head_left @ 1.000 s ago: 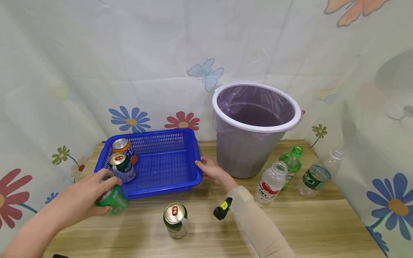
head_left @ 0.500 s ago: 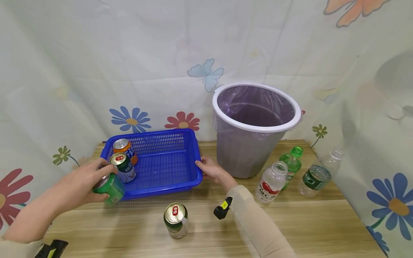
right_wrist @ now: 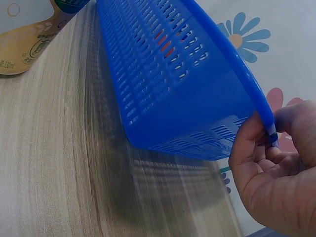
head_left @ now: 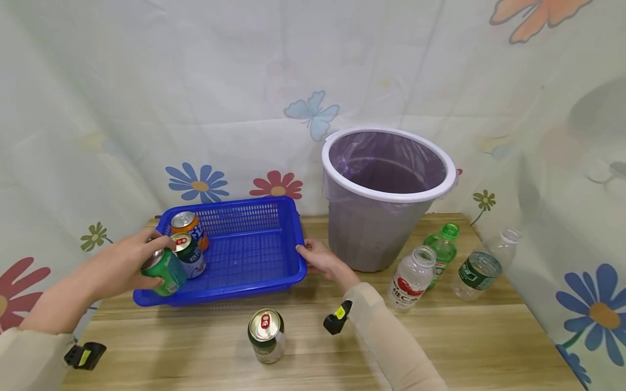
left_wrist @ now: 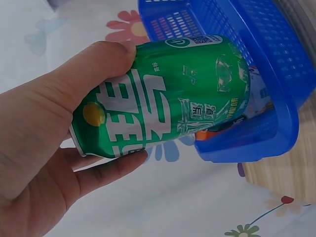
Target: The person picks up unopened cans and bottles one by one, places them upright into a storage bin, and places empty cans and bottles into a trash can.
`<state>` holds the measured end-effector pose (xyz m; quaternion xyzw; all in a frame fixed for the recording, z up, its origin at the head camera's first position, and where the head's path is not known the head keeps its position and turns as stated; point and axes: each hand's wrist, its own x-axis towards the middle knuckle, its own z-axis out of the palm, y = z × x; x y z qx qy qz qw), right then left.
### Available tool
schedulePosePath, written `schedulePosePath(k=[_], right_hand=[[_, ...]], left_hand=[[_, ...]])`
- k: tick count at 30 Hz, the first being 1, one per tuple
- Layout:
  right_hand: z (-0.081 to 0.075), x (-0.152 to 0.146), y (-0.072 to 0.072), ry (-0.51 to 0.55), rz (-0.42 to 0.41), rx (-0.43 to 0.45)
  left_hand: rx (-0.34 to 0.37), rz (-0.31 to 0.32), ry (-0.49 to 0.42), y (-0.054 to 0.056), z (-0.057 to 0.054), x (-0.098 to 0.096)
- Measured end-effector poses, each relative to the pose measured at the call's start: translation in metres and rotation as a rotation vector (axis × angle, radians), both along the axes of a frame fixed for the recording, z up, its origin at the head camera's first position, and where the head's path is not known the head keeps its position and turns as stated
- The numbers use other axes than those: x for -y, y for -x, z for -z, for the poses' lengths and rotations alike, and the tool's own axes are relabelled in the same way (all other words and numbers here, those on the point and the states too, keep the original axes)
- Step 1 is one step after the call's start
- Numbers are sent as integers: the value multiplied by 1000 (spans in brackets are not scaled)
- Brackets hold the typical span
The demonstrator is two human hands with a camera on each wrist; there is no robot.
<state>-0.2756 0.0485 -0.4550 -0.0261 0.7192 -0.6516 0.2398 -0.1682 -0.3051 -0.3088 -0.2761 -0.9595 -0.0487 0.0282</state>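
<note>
My left hand [head_left: 122,266] grips a green drink can [left_wrist: 168,94], tilted over the near left corner of a blue plastic basket [head_left: 244,247]. Just beyond it, inside the basket, stand a dark green and white can [head_left: 192,260] and an orange can [head_left: 195,228]. At the basket's right side my right hand [head_left: 323,256] pinches the rim between thumb and fingers, as the right wrist view shows with that hand [right_wrist: 276,168] on the blue edge. Another green and gold-topped can [head_left: 266,336] stands upright on the table in front of the basket.
A grey bin [head_left: 376,233] with a white rim and purple liner stands right of the basket. Beside it are a clear bottle with a red label [head_left: 409,282], a green bottle [head_left: 442,247] and a clear bottle with a green label [head_left: 479,271]. A floral curtain hangs behind.
My left hand has carried the green can slightly up and away from me, from beside the basket to over its near left corner. My right hand has stayed at the rim.
</note>
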Motion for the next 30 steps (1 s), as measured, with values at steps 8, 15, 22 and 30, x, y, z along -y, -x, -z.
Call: schedulePosePath(k=[8,15,22,30], right_hand=[[-1,0,-1,-4,2,-4],[-2,1,-2,8,7,-1],[-2,0,-2,7,0,-12],[-6,0,-4,11,-11,-9]], left_hand=[[19,-26,8,11,6,7],[18,-25,17,19,11,9],[60,-58,22,24,16,9],[56,-37,-3,29,26,11]])
